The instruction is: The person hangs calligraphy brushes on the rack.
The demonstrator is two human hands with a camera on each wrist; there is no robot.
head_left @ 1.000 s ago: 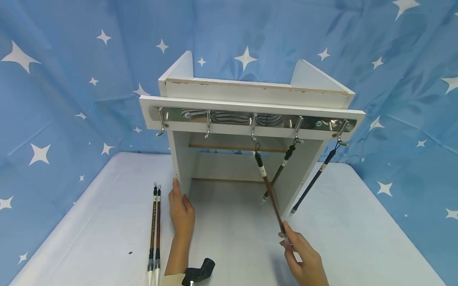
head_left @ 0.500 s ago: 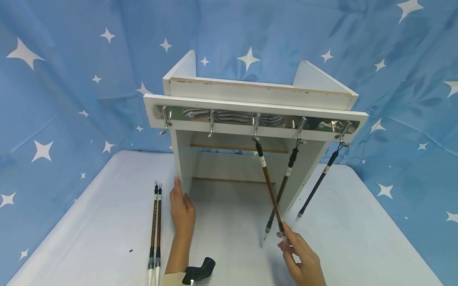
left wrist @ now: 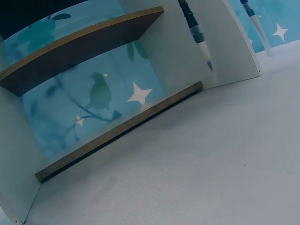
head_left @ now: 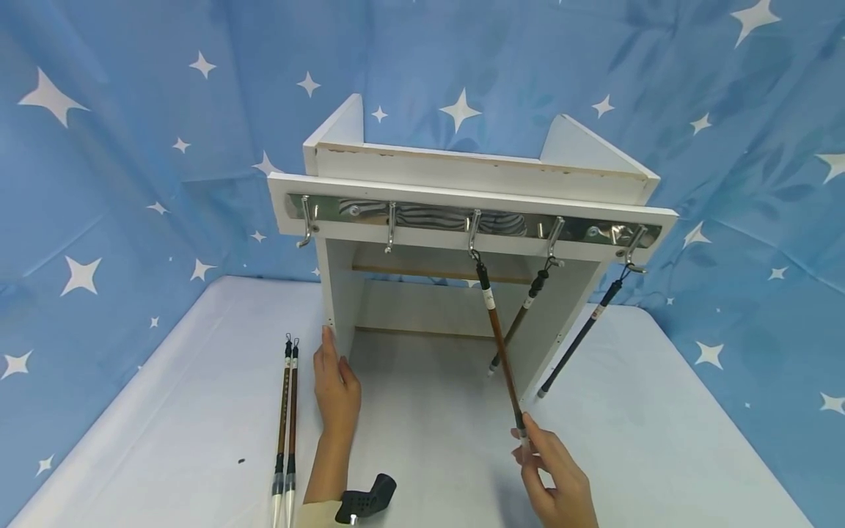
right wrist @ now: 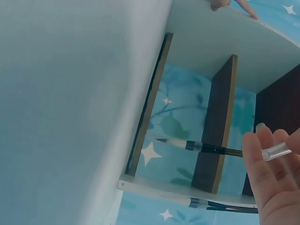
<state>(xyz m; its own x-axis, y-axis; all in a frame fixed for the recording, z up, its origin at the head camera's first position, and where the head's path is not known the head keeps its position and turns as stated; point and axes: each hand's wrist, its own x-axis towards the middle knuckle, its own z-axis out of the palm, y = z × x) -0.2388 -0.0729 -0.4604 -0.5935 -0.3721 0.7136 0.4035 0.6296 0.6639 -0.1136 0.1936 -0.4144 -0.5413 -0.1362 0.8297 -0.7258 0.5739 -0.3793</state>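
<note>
My right hand pinches the capped lower end of a brown calligraphy brush. The brush slants up to the middle hook, where its cord loop meets the hook tip. In the right wrist view, the clear cap lies at my fingers. My left hand holds the front edge of the white rack's left panel, thumb on the inner side. A dark brush and a black brush hang from the two hooks on the right.
Two more brushes lie side by side on the white table left of my left arm. The two left hooks bear nothing. A small dark speck lies at the left. Blue star-patterned cloth stands behind.
The brown brush's loop has risen from just below the middle hook to its tip. The two hanging brushes swing forward and back. My left hand stays on the panel.
</note>
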